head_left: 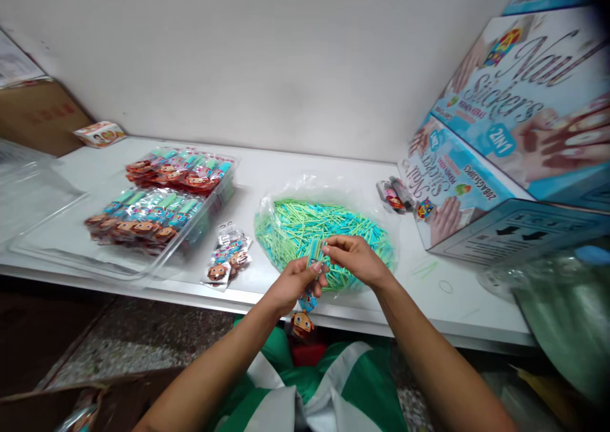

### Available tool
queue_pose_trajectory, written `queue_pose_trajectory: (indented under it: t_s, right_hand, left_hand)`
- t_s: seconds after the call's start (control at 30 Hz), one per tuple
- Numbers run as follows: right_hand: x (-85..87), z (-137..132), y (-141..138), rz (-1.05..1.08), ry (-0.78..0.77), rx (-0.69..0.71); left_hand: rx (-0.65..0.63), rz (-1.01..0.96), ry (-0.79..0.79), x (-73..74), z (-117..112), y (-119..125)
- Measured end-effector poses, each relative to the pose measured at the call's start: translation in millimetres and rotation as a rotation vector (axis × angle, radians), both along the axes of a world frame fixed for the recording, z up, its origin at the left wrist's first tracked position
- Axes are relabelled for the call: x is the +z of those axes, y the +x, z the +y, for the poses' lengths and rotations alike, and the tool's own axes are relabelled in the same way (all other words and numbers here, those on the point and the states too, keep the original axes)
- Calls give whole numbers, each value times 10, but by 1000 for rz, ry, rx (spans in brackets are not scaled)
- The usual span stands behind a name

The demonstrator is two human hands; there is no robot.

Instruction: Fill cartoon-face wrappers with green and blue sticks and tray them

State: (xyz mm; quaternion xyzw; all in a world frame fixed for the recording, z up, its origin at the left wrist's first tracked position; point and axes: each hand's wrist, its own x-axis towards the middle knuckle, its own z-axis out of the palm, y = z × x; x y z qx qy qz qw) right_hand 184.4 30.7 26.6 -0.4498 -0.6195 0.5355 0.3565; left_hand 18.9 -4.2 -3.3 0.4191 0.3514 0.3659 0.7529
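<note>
My left hand is closed around a small printed packet whose lower end, with a brown cartoon face, hangs below the fingers. Thin green and blue sticks stand up out of its top. The fingers of my right hand pinch at these sticks, close to my left fingertips. Right behind both hands lies a clear plastic bag, spread wide and full of loose green and blue sticks. Left of it, several flat printed packets overlap on the white table.
At left, a clear plastic tray holds two rows of filled packets. Nail sticker boxes are stacked at right, beside small dark packets. A rubber band and stray sticks lie near the front edge.
</note>
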Motion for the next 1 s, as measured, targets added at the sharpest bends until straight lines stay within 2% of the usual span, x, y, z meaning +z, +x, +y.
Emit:
queue_pose_trajectory:
  t_s: [0.23, 0.47, 0.6, 0.73, 0.87, 1.0]
  right_hand:
    - [-2, -146, -43, 14, 36, -66]
    - [76, -262, -5, -94, 171, -20]
    - [63, -299, 10, -207, 200, -85]
    - [32, -358, -30, -154, 170, -152]
    - [71, -424, -61, -43, 87, -121]
    - [105, -444, -28, -94, 133, -113]
  left_hand:
    - [13, -11, 11, -10, -73, 14]
    - [-70, 8, 50, 34, -140, 40]
    - [-69, -8, 45, 35, -171, 62]
    - [-82, -12, 30, 33, -194, 65]
    - [-117, -14, 19, 41, -197, 52]
    - [-150, -16, 19, 42, -189, 60]
